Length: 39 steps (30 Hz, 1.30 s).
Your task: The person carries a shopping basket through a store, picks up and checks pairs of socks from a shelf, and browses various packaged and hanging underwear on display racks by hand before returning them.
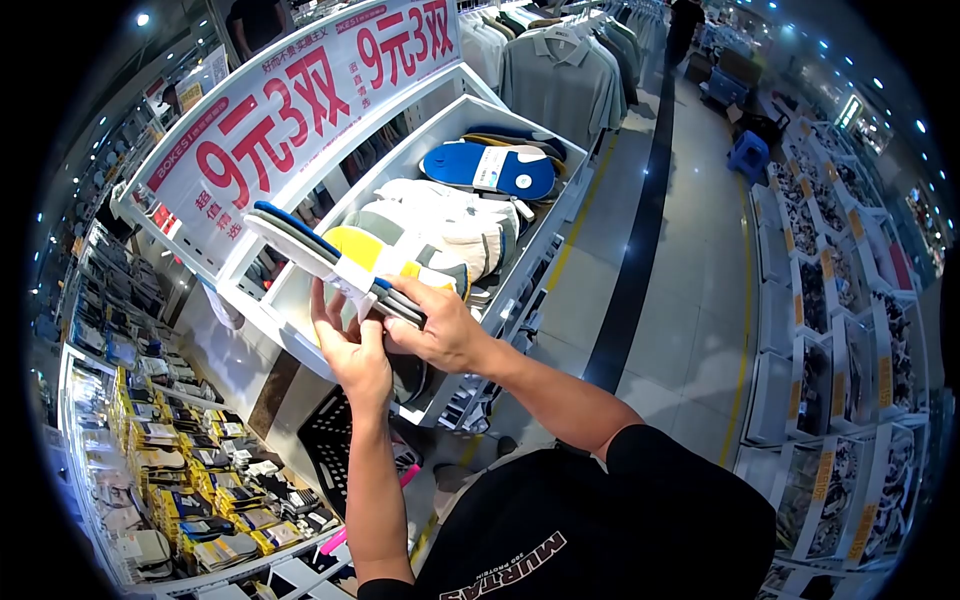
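1. Shop aisle (pixel 690 370): outer shelves (pixel 768 395) fade into blackness.
2. Sock bundle (pixel 308 246) above the bin's (pixel 290 310) near edge, lower end partly hidden.
3. Left hand (pixel 355 360) and right hand (pixel 445 325) are clamped on it.

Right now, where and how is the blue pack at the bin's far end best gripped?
Probably across its white band, coming from above: the blue pack lies flat, its broad top uncovered, and the band crosses its middle. Free the right hand first; it is on the held pack.
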{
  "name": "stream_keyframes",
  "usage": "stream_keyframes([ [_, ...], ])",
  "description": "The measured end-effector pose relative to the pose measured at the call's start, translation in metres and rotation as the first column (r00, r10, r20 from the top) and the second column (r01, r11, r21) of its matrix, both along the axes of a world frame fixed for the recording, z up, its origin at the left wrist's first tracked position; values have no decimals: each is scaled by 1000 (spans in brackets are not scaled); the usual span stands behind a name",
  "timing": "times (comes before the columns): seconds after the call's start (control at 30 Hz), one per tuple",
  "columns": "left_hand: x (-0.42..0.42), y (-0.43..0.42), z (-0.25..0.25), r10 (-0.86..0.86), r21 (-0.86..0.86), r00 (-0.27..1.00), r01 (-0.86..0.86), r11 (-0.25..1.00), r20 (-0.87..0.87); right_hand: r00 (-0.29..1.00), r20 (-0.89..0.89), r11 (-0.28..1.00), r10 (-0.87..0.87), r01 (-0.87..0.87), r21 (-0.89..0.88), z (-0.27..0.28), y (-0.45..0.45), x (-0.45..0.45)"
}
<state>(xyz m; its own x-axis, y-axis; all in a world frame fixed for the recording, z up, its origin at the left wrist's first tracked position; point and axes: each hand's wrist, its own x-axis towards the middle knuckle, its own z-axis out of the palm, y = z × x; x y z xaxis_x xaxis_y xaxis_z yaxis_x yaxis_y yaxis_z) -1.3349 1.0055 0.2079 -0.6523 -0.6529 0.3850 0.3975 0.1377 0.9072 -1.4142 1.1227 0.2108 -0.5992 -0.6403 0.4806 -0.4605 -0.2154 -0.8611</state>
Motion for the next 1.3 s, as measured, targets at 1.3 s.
stream_keyframes([
  [1.3,0,-10,-10,-98,33,994,99,995,-40,994,-83,997,72,-73,-7,-8,0,-6],
])
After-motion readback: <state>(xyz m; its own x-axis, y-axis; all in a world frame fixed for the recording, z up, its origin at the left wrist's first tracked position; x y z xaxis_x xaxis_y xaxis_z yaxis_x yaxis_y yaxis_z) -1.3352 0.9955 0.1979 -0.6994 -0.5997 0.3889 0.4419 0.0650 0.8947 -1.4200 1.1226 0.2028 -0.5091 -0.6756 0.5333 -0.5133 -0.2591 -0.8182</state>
